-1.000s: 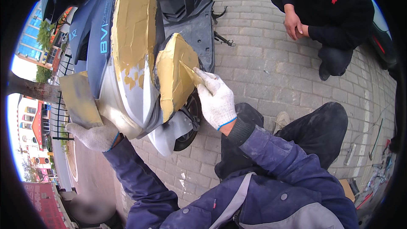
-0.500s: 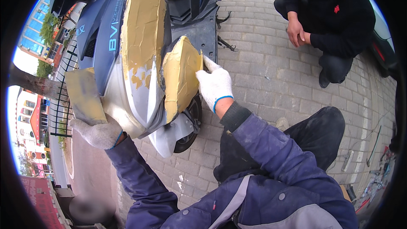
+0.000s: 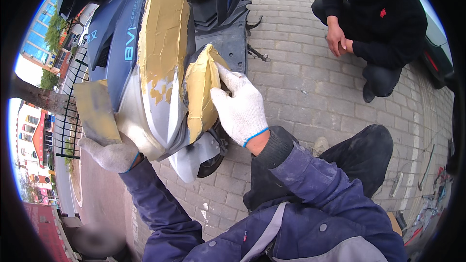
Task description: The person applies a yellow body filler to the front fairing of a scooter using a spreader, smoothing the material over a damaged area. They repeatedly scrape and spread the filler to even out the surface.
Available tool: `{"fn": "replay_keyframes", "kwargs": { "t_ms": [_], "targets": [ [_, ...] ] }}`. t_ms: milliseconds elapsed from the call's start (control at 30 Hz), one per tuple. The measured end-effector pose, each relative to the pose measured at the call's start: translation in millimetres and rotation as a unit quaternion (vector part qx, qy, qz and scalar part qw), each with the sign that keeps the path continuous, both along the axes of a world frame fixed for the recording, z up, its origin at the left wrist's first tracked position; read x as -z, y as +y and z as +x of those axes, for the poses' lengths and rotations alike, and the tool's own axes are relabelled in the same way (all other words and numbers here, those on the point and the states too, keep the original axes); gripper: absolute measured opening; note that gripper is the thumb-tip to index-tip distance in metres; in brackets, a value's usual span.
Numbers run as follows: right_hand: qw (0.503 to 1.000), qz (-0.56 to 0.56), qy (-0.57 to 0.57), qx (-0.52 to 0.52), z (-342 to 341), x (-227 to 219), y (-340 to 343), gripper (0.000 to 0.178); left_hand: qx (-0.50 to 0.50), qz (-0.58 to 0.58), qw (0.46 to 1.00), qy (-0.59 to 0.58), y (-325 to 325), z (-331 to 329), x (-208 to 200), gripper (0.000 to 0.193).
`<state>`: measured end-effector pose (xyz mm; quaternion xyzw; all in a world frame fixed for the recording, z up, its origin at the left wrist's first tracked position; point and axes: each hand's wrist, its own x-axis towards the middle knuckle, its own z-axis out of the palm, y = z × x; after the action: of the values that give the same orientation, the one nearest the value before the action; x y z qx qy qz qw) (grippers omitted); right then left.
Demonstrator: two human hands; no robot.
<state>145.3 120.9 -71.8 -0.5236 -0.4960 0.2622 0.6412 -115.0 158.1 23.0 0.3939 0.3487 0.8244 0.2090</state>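
Observation:
A scooter (image 3: 127, 29) with blue and bare whitish panels stands in front of me. Yellow putty (image 3: 162, 29) coats a long strip of its body, and more covers a lower side panel (image 3: 200, 102) in ridged strokes. My gloved right hand (image 3: 241, 109) is closed at that panel's upper right edge, on a thin putty-coloured spreader (image 3: 219, 60) that is mostly hidden by fingers and putty. At the left, my gloved left hand (image 3: 112, 154) grips the lower end of a flat rectangular putty board (image 3: 97, 111), smeared yellow and grey, held beside the scooter's white front.
A person in black (image 3: 376, 29) crouches at the upper right, hands together, beside a parked car (image 3: 439, 53). Tools (image 3: 432, 208) lie on the brick paving at the far right. A metal fence (image 3: 70, 121) and tree trunk (image 3: 46, 99) are beyond the scooter.
My right hand has moved left over the side panel's edge, turning the spreader inward across the putty. My left hand and the board have barely moved.

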Motion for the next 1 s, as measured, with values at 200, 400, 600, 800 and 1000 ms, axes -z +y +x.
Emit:
{"fn": "replay_keyframes", "kwargs": {
  "t_ms": [200,400,600,800,1000],
  "targets": [
    [0.982,-0.090,0.163,-0.014,37.4,31.2,9.9,0.038,0.011,0.017,1.000,0.007,0.9,-1.6,0.8,0.068],
    [0.999,0.029,0.003,-0.019,74.8,33.2,60.9,0.033,-0.005,0.006,1.000,0.001,0.4,1.6,0.1,0.068],
    [0.992,0.015,-0.108,-0.060,83.9,24.1,77.3,0.034,0.009,0.011,1.000,0.026,2.5,0.6,0.0,0.070],
    [0.989,0.032,-0.131,-0.052,73.5,36.6,72.9,0.031,-0.018,0.010,1.000,0.020,4.6,-2.9,1.9,0.072],
    [0.985,0.039,-0.165,-0.040,72.0,67.2,75.9,0.033,-0.039,0.001,0.998,0.045,3.3,-2.5,1.8,0.074]
  ]
}}
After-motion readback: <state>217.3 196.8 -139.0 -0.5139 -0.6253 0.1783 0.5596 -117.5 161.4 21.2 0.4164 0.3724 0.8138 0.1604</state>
